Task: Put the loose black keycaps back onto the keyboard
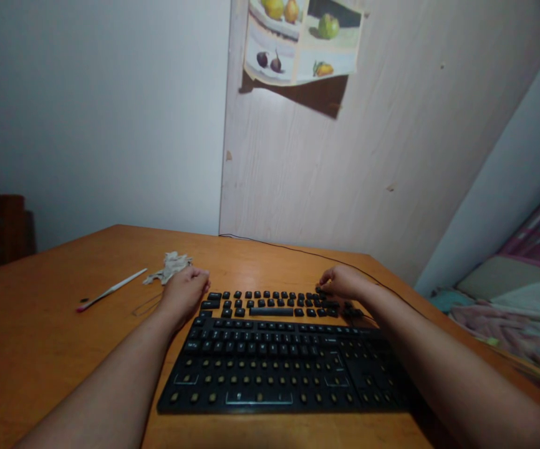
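A black keyboard lies in front of me, its lower rows and right block bare of caps with the small stems showing, while the upper rows keep their keys. Behind it, loose black keycaps are laid out in rows, including a long space bar. My left hand rests at the left end of these rows, fingers curled closed; what they hold, if anything, is hidden. At the far right end, my right hand has its fingertips pinched on a small dark keycap.
A crumpled grey cloth lies just beyond my left hand. Left of it is a thin white brush-like stick with a pink end, beside a small dark piece. A black cable runs along the back of the wooden table.
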`<state>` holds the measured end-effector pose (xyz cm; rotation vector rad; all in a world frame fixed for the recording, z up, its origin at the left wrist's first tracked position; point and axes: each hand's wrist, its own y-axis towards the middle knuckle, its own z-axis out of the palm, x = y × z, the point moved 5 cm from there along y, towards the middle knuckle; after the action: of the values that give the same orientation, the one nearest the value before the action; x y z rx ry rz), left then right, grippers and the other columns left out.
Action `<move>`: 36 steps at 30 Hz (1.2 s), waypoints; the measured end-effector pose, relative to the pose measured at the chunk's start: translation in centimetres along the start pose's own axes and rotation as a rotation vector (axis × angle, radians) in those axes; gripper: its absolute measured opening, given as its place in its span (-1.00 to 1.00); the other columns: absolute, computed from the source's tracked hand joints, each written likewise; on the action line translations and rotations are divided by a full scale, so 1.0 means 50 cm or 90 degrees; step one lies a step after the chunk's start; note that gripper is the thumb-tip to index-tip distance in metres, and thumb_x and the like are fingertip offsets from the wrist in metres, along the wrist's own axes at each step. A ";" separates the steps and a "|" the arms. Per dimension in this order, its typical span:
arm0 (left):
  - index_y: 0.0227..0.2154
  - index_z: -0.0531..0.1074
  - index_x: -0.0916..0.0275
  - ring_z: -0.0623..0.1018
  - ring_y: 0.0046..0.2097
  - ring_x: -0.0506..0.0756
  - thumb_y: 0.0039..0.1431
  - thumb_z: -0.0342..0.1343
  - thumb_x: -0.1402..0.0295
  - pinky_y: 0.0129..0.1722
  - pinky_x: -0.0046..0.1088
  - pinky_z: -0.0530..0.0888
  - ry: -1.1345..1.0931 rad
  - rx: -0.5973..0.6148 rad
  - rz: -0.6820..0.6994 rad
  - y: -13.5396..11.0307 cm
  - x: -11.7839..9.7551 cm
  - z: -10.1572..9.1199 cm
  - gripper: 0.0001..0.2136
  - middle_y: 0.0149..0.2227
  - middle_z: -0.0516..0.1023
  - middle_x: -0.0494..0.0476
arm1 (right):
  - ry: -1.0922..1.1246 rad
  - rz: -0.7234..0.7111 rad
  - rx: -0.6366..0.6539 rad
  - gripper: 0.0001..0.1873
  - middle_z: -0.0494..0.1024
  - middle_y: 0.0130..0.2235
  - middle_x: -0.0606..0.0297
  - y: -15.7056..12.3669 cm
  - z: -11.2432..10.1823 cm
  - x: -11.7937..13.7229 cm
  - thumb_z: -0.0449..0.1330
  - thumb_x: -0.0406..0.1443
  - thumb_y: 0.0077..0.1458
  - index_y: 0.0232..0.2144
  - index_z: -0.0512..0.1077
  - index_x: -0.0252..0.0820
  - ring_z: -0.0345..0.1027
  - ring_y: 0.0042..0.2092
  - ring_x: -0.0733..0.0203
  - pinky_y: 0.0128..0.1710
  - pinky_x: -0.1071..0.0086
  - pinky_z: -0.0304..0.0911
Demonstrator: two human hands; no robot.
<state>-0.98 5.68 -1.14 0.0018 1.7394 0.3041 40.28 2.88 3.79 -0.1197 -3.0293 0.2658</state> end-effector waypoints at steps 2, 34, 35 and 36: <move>-0.51 0.42 0.28 0.42 -0.52 0.05 -0.04 0.15 0.12 -0.49 -0.47 0.31 0.002 -0.003 0.003 0.005 0.008 -0.001 -0.72 -0.56 0.50 0.10 | 0.008 -0.003 0.016 -0.67 0.44 0.03 0.16 0.014 0.008 -0.004 0.16 -0.17 0.25 0.01 0.41 -0.19 0.39 -0.05 0.11 -0.08 0.13 0.37; -0.54 0.39 0.26 0.39 -0.53 0.03 0.00 0.11 0.11 -0.48 -0.48 0.29 0.013 -0.001 0.006 -0.003 -0.001 0.001 -0.72 -0.57 0.47 0.07 | 0.019 -0.014 0.065 -0.66 0.45 0.03 0.16 0.038 0.026 0.011 0.17 -0.17 0.24 0.00 0.41 -0.21 0.40 -0.06 0.10 -0.10 0.15 0.38; -0.54 0.39 0.26 0.39 -0.53 0.03 -0.01 0.11 0.11 -0.48 -0.47 0.28 0.012 -0.005 0.005 -0.004 -0.002 0.000 -0.72 -0.58 0.47 0.07 | 0.016 -0.013 0.060 -0.66 0.45 0.02 0.16 0.035 0.024 0.012 0.17 -0.17 0.24 0.00 0.41 -0.21 0.40 -0.07 0.11 -0.10 0.15 0.38; -0.54 0.39 0.25 0.39 -0.53 0.03 -0.02 0.11 0.11 -0.48 -0.47 0.28 0.012 -0.007 0.003 -0.004 -0.003 0.000 -0.73 -0.58 0.46 0.07 | 0.014 -0.012 0.054 -0.67 0.46 0.02 0.17 0.032 0.022 0.012 0.17 -0.17 0.25 -0.01 0.41 -0.21 0.40 -0.07 0.11 -0.11 0.16 0.39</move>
<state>-0.93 5.45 -1.02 -0.0049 1.7559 0.3188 39.65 4.31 2.49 -0.0880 -2.9894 0.3882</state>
